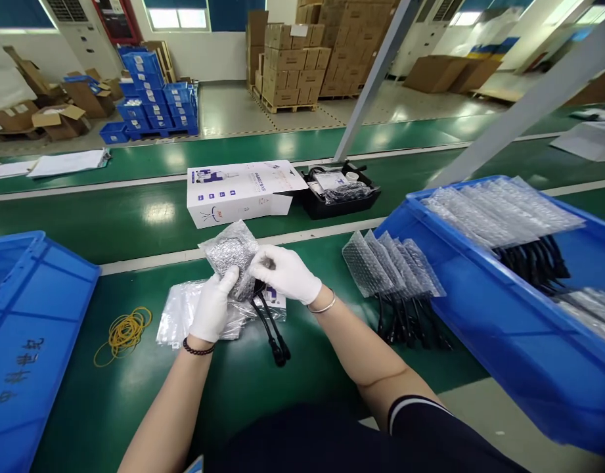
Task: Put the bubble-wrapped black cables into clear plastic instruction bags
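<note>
We gripped the clear bubble-wrap pouch (228,253) above the green worktop (322,378) in our white-gloved left hand (211,309), our right hand (290,274) closed at its edge. Loose fingers could have let the protruding black cables (273,335) drag it free.

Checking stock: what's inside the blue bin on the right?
In the blue bin: a row of bubble-wrapped packs with black cable ends sticking out, plus more wrapped packs nearer the camera. Whatever lies beneath them is covered.
</note>
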Motion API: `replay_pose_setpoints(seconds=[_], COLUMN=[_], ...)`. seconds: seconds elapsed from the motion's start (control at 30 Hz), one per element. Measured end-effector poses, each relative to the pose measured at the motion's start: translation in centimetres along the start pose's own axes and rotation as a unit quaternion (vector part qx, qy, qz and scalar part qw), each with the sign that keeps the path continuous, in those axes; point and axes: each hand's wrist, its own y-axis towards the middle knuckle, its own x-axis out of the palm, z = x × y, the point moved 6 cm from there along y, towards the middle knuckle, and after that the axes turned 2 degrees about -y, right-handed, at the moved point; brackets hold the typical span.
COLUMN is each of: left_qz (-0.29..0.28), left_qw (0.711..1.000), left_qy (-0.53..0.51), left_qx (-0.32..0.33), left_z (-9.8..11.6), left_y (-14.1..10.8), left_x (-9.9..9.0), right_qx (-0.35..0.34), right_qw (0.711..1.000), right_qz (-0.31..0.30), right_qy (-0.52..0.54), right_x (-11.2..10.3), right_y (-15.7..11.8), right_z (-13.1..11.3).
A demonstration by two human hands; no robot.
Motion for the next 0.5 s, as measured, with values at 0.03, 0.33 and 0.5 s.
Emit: replay_pose_setpoints(seconds=[0.03,0.33,0.5], left_qz=[-0.003,0.002,-0.017], left_qw=[1.0,0.996,0.999], left_qy=[0.003,0.085,0.026], left_qx=[0.001,0.007,-0.016], left_z=[0.2,-0.4,-0.6], left_y=[0.0,0.4,0.4], left_x=[0.4,0.2,0.6], right_qx=[0.02,0.129,0.136], right_qw=[1.0,0.991,0.99], right_qz=[0.007,0.003,-0.006], right_qy=[-0.012,0.019,0.035], right_x=[0.1,0.5,0.7], right_y=[0.1,0.4,0.3], right_z=[0.2,1.6,1.8])
